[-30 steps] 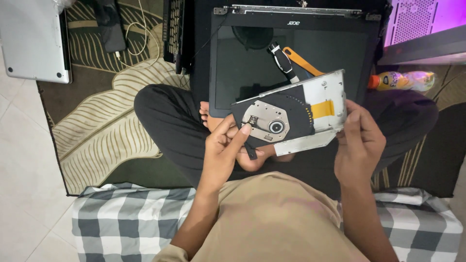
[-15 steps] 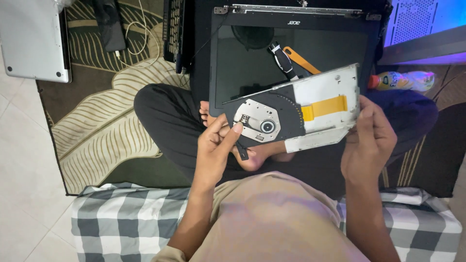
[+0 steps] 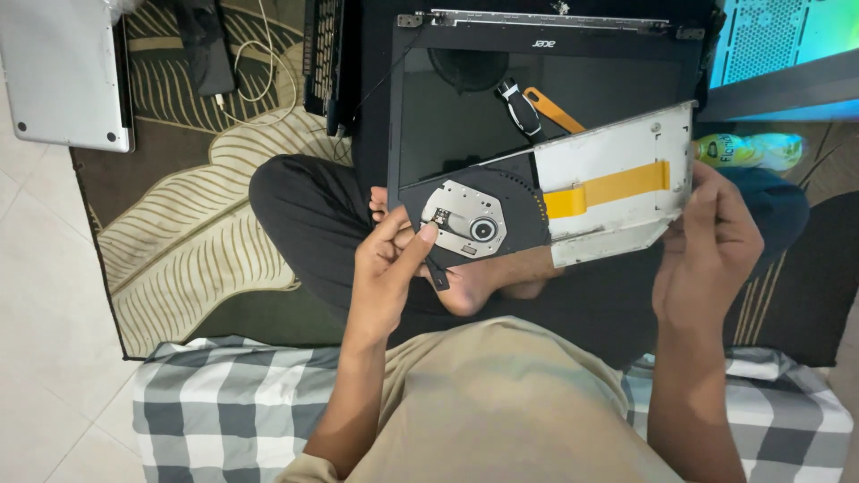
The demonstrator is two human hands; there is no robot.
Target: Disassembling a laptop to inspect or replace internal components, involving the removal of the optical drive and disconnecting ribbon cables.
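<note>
I held the drive pinched at both ends: left hand on the tray, right hand on the case. Light, stiff, fragile; edges seemed safest.

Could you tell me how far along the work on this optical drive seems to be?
Done: the optical drive is out of any machine, its tray extended so the spindle and orange ribbon cable show. In hand: the left hand grips the black tray end, the right hand the metal casing end. Left: the dismantled laptop lies open on the rug, so reassembly looks undone.
</note>
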